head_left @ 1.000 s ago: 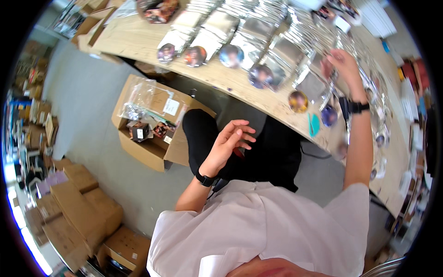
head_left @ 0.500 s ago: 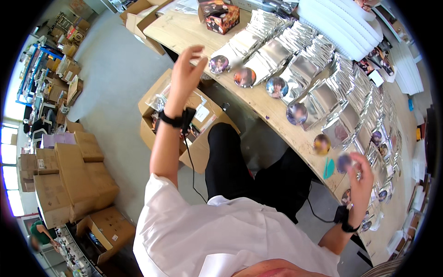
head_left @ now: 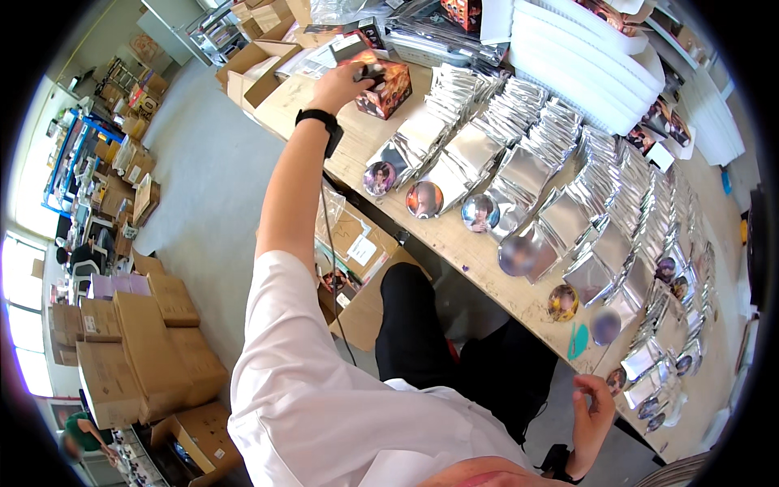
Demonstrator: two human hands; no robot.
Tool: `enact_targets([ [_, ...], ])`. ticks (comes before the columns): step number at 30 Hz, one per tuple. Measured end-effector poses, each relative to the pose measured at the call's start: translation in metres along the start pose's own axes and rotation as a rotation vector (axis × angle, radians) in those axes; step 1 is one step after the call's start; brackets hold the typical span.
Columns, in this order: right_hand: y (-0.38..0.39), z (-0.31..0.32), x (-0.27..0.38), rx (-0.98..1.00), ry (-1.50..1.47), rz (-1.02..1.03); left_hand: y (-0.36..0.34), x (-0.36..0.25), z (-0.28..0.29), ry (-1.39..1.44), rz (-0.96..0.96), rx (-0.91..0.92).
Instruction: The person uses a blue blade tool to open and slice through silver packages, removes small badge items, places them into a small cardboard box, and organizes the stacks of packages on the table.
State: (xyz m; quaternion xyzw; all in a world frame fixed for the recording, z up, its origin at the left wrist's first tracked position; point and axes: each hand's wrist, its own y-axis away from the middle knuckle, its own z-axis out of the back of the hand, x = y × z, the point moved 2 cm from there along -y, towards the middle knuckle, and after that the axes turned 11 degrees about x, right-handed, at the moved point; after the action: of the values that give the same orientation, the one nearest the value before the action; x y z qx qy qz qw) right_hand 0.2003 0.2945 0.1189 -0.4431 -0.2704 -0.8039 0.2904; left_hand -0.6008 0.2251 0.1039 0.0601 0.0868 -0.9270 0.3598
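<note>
My left hand (head_left: 341,81) is stretched far out over the wooden table (head_left: 471,243) and rests on a small printed box (head_left: 381,81) at its left end, fingers closed over the box's near side. A black watch sits on that wrist. My right hand (head_left: 594,410) hangs low by the table's near edge with fingers loosely curled and nothing in it. Rows of silver foil pouches (head_left: 519,162) cover the table, with round picture badges (head_left: 424,199) laid along the near edge.
An open cardboard box (head_left: 357,260) with packets stands on the floor under the table. Stacked brown cartons (head_left: 138,341) fill the floor at left. White trays (head_left: 584,65) are piled at the table's back. A teal tool (head_left: 578,341) lies near the edge.
My left arm has swung up from my lap to the far left end of the table and onto the printed box. My right hand has dropped from the pouches to the table's near edge.
</note>
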Motion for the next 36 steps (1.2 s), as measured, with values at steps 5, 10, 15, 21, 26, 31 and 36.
enact_targets([
  [5, -0.010, -0.002, -0.011, 0.067, -0.035, -0.033, 0.009, 0.027, 0.011, -0.161, 0.159, -0.183],
  [10, -0.028, -0.013, 0.004, 0.110, -0.042, -0.050, 0.027, 0.049, 0.012, -0.060, 0.211, -0.323],
  [15, -0.039, -0.019, 0.006, 0.145, -0.018, -0.004, 0.038, 0.000, 0.004, -0.267, -0.245, -0.466],
  [21, -0.038, -0.025, 0.020, 0.173, -0.010, 0.024, 0.011, -0.037, -0.022, -0.047, -0.065, -0.061],
  [26, -0.033, -0.024, 0.015, 0.154, -0.041, 0.025, 0.016, -0.020, -0.026, 0.103, -0.115, -0.264],
  [31, -0.039, -0.031, 0.015, 0.156, -0.082, 0.030, 0.061, -0.035, 0.024, 0.121, -0.208, -0.467],
  [36, -0.050, -0.043, 0.034, 0.253, -0.077, 0.138, 0.155, -0.066, 0.087, 0.345, -0.313, -0.474],
])
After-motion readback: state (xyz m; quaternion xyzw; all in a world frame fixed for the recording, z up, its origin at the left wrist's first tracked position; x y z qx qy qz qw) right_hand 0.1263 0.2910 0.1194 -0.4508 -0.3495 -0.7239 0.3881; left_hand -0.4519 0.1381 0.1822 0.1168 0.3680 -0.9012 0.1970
